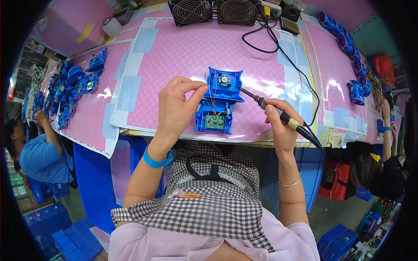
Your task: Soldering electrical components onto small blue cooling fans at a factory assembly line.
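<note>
In front of me lies an opened blue plastic housing. Its upper half (235,96) holds a round speaker (224,80); the lower half (198,123) holds a green circuit board (214,121). Thin red and yellow wires (213,104) run between the halves. My left hand (180,104) is at the housing's left edge, thumb and forefinger pinched together; what they hold, if anything, is too small to make out. My right hand (283,119) grips a soldering iron (261,102) like a pen. Its tip points at the upper half's right edge; I cannot tell whether it touches.
Two black fans (191,12) stand at the back of the pink-covered table (174,52). The iron's black cord (311,82) loops along the right. Blue housings are heaped at left (74,82) and lined up at right (357,65). Other people work on both sides.
</note>
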The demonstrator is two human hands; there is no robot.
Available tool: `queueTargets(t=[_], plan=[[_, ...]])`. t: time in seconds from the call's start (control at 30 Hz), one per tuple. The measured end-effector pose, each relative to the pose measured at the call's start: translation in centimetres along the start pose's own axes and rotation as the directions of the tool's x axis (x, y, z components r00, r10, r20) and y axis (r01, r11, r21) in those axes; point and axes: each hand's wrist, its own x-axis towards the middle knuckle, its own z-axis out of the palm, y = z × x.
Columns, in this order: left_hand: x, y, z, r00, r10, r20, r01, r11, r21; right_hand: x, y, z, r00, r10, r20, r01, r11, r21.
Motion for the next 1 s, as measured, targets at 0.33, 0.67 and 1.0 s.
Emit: queueTargets(t=[0.33,0.67,1.0], plan=[[1.4,-1.7,0.1,0.947,-0.318,0.037,0.316,0.947,0.047,0.0,0.4,0.5,0.999,-0.042,0.023,0.042,0.999,-0.026],[1.3,-2.0,2.3,0.992,0.128,-0.014,-0.126,0.985,0.119,-0.1,-0.3,1.1,0.999,0.045,-0.026,-0.045,0.999,0.001],[1.4,-0.5,3.5,0.988,0.130,0.083,-0.131,0.991,0.008,-0.1,0.3,0.7,1.000,-0.019,-0.010,0.019,1.000,0.001]])
